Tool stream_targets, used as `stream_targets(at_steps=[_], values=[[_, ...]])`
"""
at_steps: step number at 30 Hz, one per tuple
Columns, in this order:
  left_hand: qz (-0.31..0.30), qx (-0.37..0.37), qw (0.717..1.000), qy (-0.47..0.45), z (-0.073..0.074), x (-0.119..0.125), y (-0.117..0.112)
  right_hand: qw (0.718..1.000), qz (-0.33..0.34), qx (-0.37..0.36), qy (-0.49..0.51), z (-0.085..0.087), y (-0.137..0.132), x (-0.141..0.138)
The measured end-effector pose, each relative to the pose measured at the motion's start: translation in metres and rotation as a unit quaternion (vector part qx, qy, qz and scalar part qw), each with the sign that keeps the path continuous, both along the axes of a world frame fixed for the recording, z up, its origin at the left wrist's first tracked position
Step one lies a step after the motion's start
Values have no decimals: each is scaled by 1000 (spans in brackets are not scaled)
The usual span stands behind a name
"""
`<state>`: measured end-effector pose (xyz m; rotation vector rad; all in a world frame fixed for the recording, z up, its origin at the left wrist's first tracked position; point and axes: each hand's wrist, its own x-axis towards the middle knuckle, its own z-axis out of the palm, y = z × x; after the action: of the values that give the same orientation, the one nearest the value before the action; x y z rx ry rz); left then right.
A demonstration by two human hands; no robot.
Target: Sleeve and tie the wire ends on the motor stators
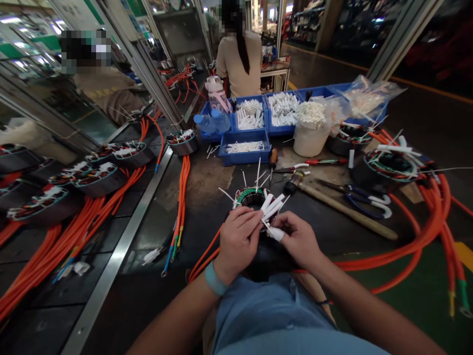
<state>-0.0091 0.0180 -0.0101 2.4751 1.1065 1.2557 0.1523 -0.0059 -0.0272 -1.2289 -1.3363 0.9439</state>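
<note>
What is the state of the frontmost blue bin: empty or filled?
Partly filled: thin white sticks lie inside the blue bin, below its back rim.

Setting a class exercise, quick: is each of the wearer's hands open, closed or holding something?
Left hand: fingers at the white tubes; whether gripping cannot be told.
Right hand: fingers curled beside the tubes; grip cannot be told.

In my head-camera view, no text, label, brand, number or sign can be read. Marked items are listed by clock position. At 10 o'clock: yellowish lettering (105, 92) on the shirt (103, 106) of a co-worker; I cannot resolve the characters. Also at 10 o'clock, near the upper edge: a green-and-white board (76, 15); I cannot make out wording. At 3 o'clock, on the surface (207, 185): a red handle (334, 161); any print is too small for me.
</note>
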Motion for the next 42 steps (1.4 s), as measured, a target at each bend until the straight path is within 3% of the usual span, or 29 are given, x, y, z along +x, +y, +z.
stream_targets(at_steps=[7, 15, 19, 22, 27, 30, 32, 35, 36, 38, 40, 42], values=[[-7, -3, 1000, -10, 0, 0, 1, 997, 58, 11, 50, -2, -8, 5], [-14, -6, 1000, -6, 0, -1, 0, 999, -4, -28, -23, 8, 4, -3], [-14, -2, 1000, -19, -1, -1, 2, 998, 56, -4, 39, 1, -4, 3], [-19, 6, 1000, -20, -2, -1, 3, 996, 56, -2, 68, -5, -9, 5], [-21, 8, 1000, -8, -1, -1, 2, 999, 9, -30, 1, -1, -1, -3], [-19, 6, 1000, -1, 0, -3, 1, 992, -2, -12, -128, 9, 4, -3], [-20, 3, 1000, 2, 0, -4, 0, 953, 11, 69, -293, 17, 6, 0], [-27, -5, 1000, 7, 1, -5, -2, 819, 49, 245, -516, 30, 10, 7], [-26, -9, 1000, 13, 1, -5, -2, 778, 63, 303, -546, 34, 11, 9], [-13, -25, 999, 44, 3, -5, -3, 722, 95, 409, -549, 39, 14, 12], [1, -42, 994, 100, 7, -6, -2, 688, 117, 488, -525, 43, 18, 13], [4, -44, 986, 158, 11, -7, 1, 671, 115, 516, -520, 47, 28, 13]])
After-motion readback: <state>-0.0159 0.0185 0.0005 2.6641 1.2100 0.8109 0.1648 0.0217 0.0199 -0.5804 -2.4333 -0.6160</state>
